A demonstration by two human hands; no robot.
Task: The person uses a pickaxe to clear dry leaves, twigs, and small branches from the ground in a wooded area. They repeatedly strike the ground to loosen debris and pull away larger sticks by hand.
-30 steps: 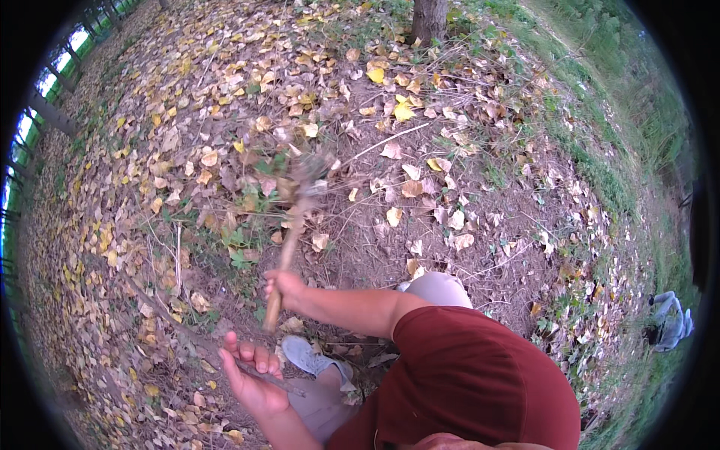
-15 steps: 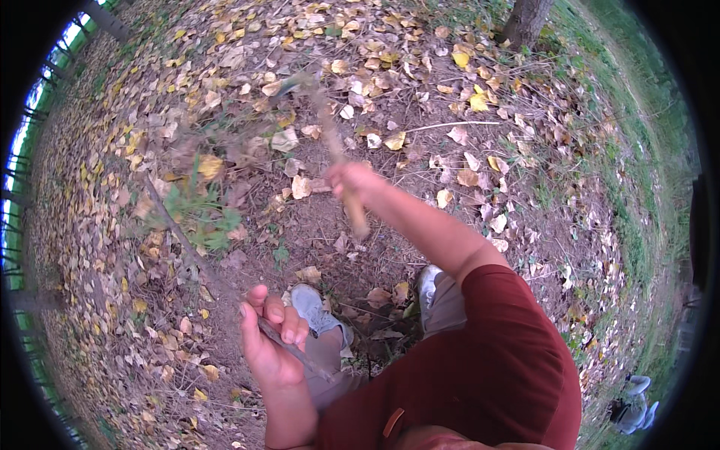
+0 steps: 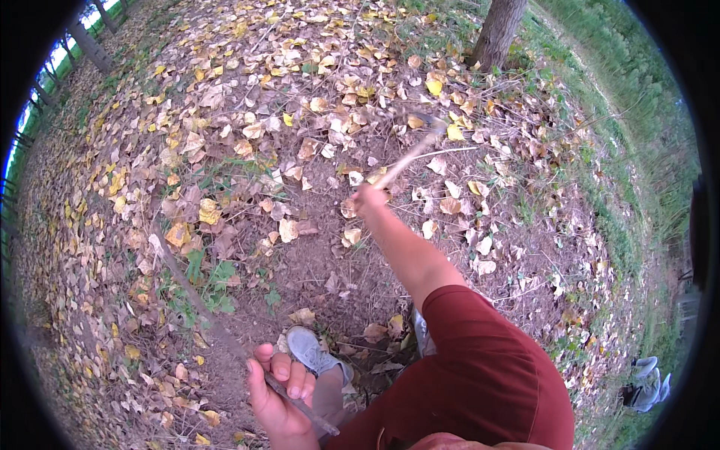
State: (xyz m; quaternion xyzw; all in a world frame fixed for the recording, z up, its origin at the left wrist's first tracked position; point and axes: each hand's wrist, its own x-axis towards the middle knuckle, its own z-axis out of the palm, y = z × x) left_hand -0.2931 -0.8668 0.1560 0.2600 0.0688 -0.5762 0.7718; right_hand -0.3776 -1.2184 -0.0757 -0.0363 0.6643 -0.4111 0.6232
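Note:
My left hand point(image 3: 279, 394), low and left of the middle, is closed loosely round a thin dark stick point(image 3: 191, 294). The stick slants up and left over the leaves, and its short end sticks out below my palm. Ahead, my right arm is stretched out, and my right hand point(image 3: 370, 199) grips the pale wooden handle point(image 3: 405, 163) of a tool. A dark head point(image 3: 430, 120) sits crosswise at the handle's far end, close to the leaf-strewn ground; blur hides its exact shape and whether it touches the soil.
Dry and yellow leaves cover brown soil. A tree trunk point(image 3: 499, 34) stands far right of centre. Low green weeds point(image 3: 206, 289) grow beside the stick. My grey shoe point(image 3: 311, 351) is by my left hand. Grey and black items point(image 3: 646, 384) lie at the right edge.
My right hand has swung the tool from left to right, and its head now lies farther right. My left hand has shifted lower in view, still with the stick.

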